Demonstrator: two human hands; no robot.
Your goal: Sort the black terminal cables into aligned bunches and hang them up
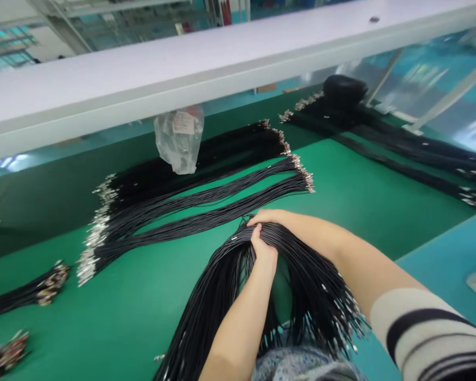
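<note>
left hand (264,248), right hand (267,216): grip of each seemingly closed round black cable bundle (220,267), undersides hidden.

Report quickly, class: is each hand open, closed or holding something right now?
Left hand: closed, holding the bundle of black cables.
Right hand: closed, holding the same bundle at its far side.

Beyond the near bundle (210,286), cables (222,153) lie on the table (357,190), bunches (24,293) left, a pile (400,131) far right; a shelf (222,63) crosses above.
</note>
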